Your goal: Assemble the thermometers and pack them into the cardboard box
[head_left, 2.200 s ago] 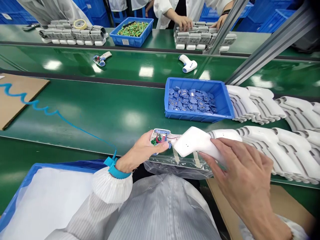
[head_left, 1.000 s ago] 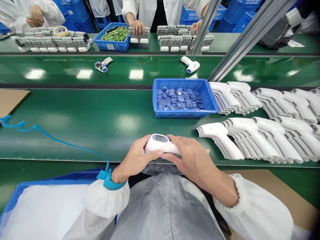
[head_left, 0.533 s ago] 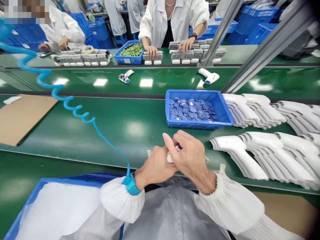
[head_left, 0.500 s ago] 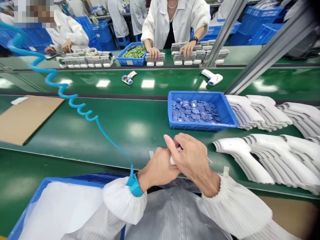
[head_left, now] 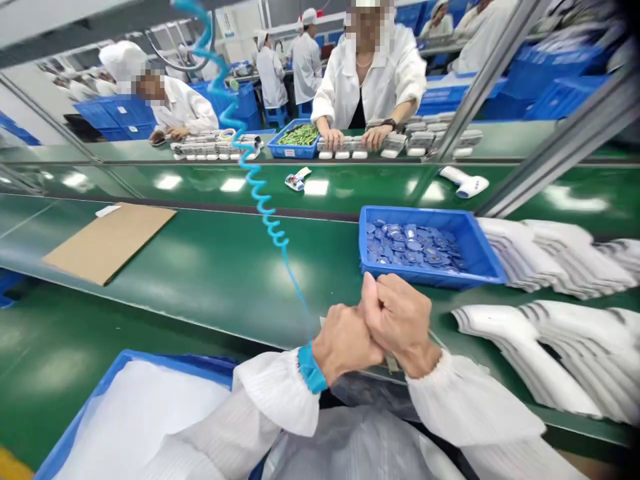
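Observation:
My left hand (head_left: 349, 340) and my right hand (head_left: 401, 320) are pressed together over the near edge of the green bench, both with fingers curled in. Whatever lies between them is covered by the knuckles. A blue wrist strap (head_left: 313, 369) circles my left wrist, and a coiled blue cord (head_left: 267, 217) rises from it. Just beyond my right hand stands a blue bin (head_left: 430, 275) holding many small blue oval pieces (head_left: 413, 243). To the right, white gun-shaped shell halves (head_left: 505, 327) lie nested in rows.
A brown cardboard sheet (head_left: 113, 243) rests at the left of the bench. On the belt beyond are a white-and-blue handheld device (head_left: 465, 183) and an opened one (head_left: 297, 180). A metal post (head_left: 483, 87) slants at right. Lower left, a blue crate (head_left: 107, 380) holds white sheeting. Co-workers sit opposite.
The view has tilted up and swung left, so bench items appear lower and further right. My hands remain together; a white piece that showed between them is now hidden.

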